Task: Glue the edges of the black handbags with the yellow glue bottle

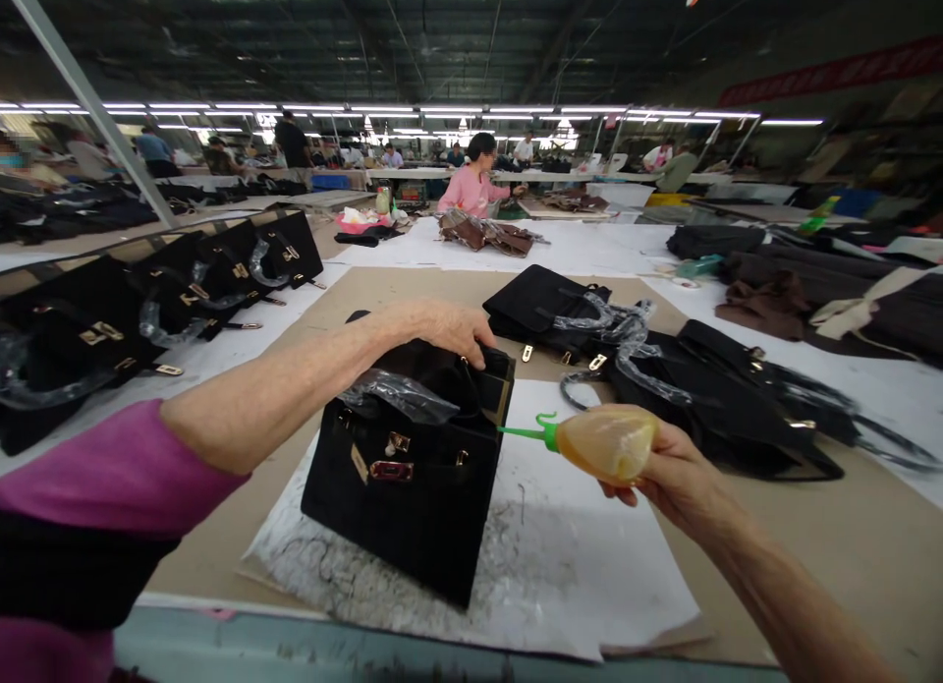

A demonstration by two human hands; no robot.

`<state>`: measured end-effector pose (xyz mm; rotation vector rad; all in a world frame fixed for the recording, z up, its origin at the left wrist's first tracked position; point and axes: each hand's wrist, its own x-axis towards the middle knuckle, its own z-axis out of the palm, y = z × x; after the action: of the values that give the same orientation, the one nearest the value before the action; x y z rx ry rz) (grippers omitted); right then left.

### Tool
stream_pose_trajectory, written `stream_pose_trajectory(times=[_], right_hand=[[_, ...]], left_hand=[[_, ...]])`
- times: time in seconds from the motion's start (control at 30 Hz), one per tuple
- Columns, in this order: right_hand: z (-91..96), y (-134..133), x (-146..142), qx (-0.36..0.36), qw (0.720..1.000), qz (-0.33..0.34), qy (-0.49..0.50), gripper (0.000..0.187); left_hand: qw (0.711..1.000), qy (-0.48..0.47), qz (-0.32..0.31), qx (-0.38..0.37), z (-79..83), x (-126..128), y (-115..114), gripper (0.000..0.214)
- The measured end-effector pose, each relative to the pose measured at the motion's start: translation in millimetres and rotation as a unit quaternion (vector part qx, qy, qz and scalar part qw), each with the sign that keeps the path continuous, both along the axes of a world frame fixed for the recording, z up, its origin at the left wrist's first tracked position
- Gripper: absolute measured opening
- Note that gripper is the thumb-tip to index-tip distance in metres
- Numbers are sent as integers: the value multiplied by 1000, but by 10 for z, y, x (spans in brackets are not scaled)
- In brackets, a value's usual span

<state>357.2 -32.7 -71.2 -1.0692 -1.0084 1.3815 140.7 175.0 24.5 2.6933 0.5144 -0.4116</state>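
Observation:
A black handbag [413, 516] with gold clasps and a plastic-wrapped handle stands tilted on a stained white sheet [567, 575]. My left hand [449, 331] grips the top edge of this bag near its right corner, fingers bent over the rim. In my right hand [674, 462] is a squeeze bottle [605, 444] of yellowish glue-like liquid, lying sideways in the grip. Its thin green nozzle points left, with the tip at the bag's right side edge; whether it touches cannot be made out.
Several black handbags [243, 270] stand in a row at the left. More black bags [707, 398] lie at the right, behind the bottle. Brown bag pieces [486, 233] lie farther back, before a person in pink [471, 187]. Dark fabric [847, 280] is piled at the far right.

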Motion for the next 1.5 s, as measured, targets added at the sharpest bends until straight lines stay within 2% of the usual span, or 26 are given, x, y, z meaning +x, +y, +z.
stream_pose_trajectory(times=[0.33, 0.57, 0.73, 0.83, 1.17, 1.3, 1.5], right_hand=[[-303, -149, -36, -21, 999, 38, -9, 35], [-461, -229, -105, -30, 997, 70, 14, 33], [-621, -270, -134, -38, 996, 81, 2, 34], [-703, -306, -156, -45, 995, 87, -5, 36], [-726, -445, -249, -64, 993, 96, -4, 40], [-723, -485, -253, -57, 991, 107, 53, 44], [-637, -446, -302, -68, 986, 11, 149, 41]], left_hand=[[999, 37, -4, 15, 70, 34, -86, 26], [999, 31, 18, -9, -4, 8, -41, 29], [998, 26, 7, -53, -43, -15, -22, 30], [999, 39, 15, -33, -47, -21, -29, 32], [1000, 9, 17, 21, -2, -92, -212, 27], [998, 7, 28, 50, 139, -193, -316, 29], [993, -5, 48, 112, 630, -301, -479, 30]])
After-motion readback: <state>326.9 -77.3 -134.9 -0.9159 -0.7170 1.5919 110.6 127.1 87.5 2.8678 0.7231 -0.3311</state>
